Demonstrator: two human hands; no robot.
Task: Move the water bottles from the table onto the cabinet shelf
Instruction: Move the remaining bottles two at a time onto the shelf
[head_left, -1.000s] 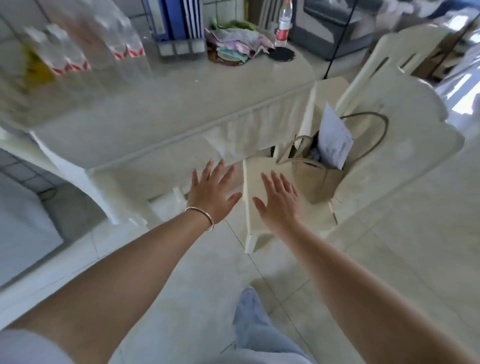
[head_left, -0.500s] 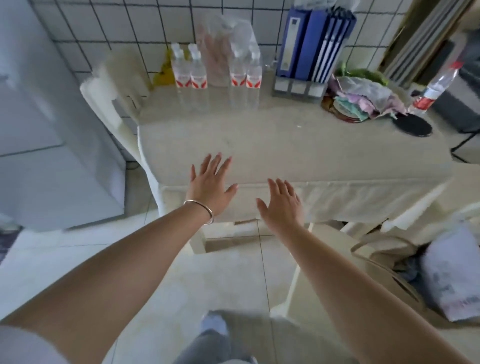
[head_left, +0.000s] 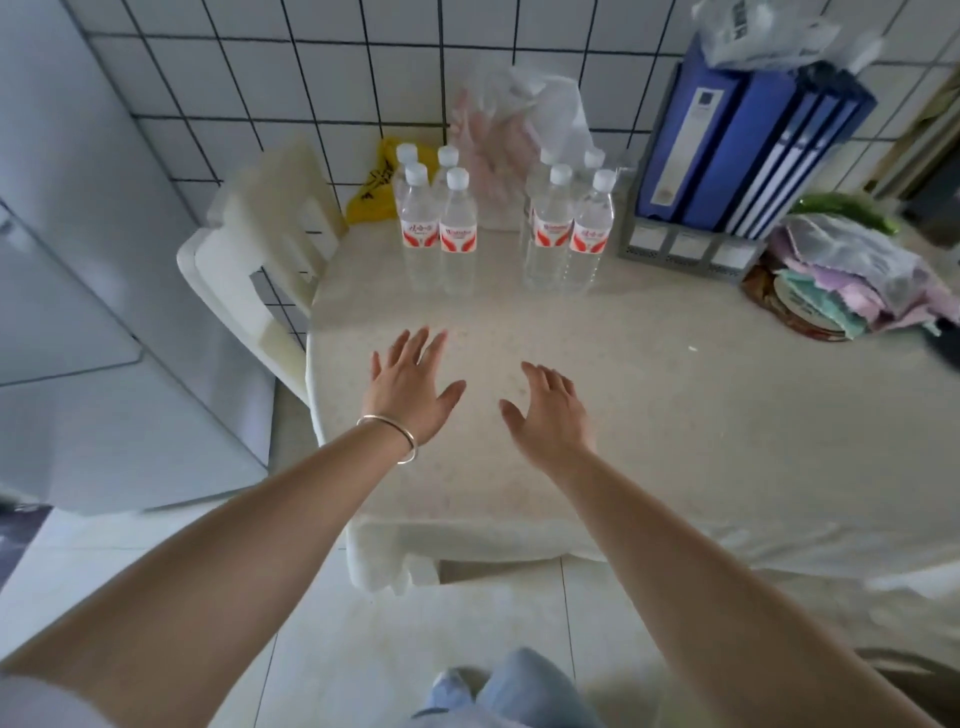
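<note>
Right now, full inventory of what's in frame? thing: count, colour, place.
water bottles: eight, clear with white caps and red-white labels, two clusters of four at the back of the table
table: one, cream cloth cover, centre
chair: one, cream, left of the table
yellow bag: one, behind the left cluster, by the wall
plastic bag: one, clear-pinkish, behind the bottles
binders: several, blue, in a grey rack at back right
pile of cloths: one, pastel, right edge
cabinet: one, pale grey, far left
bracelet: one, silver, left wrist
left hand: open, over the table
right hand: open, over the table
</note>
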